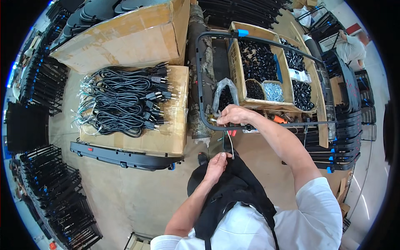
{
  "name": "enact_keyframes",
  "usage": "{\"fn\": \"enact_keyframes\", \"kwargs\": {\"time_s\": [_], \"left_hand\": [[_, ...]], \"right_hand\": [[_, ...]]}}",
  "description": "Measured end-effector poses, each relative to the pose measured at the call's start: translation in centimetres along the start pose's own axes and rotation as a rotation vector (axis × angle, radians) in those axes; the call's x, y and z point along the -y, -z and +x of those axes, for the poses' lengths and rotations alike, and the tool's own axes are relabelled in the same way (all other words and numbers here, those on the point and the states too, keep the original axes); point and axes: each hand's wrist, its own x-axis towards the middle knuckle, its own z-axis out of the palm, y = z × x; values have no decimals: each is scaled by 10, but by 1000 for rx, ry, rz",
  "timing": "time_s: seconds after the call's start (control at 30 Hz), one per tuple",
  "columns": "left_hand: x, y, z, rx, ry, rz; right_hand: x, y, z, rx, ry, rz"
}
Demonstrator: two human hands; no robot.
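- Black frame [201, 75]: big rounded rectangle over the boxes, near rail running L–R in front of the person.
- R hand [234, 115]: on that near rail, fingers curled shut round it.
- L hand [216, 166]: lower, nearer body, pinching thin black strip [225, 143], which runs upright toward the rail.

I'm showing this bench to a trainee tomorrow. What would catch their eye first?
Probably the pile of coiled black power cords on the cardboard boxes at left. Next, the large black rectangular frame at centre, whose lower edge the right hand grips while the left hand pinches a thin piece below it.
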Motion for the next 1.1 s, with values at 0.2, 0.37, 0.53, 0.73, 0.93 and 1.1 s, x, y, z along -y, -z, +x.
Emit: {"fn": "enact_keyframes", "kwargs": {"time_s": [0.2, 0.37, 0.53, 0.73, 0.93, 1.1], "left_hand": [[8, -1, -9, 42, -162, 143], [-14, 4, 0, -144, -211, 447], [-23, -4, 15, -221, -214, 486], [-60, -44, 9, -397, -175, 706], [-59, -45, 43, -512, -180, 554], [-42, -35, 51, -367, -258, 117]], "right_hand": [[-39, -14, 14, -141, 178, 396], [-42, 12, 22, -680, 109, 991], [-16, 13, 37, -689, 394, 957], [-5, 54, 69, -565, 403, 583], [-9, 65, 48, -569, 219, 222], [-15, 44, 19, -62, 77, 249]]}}
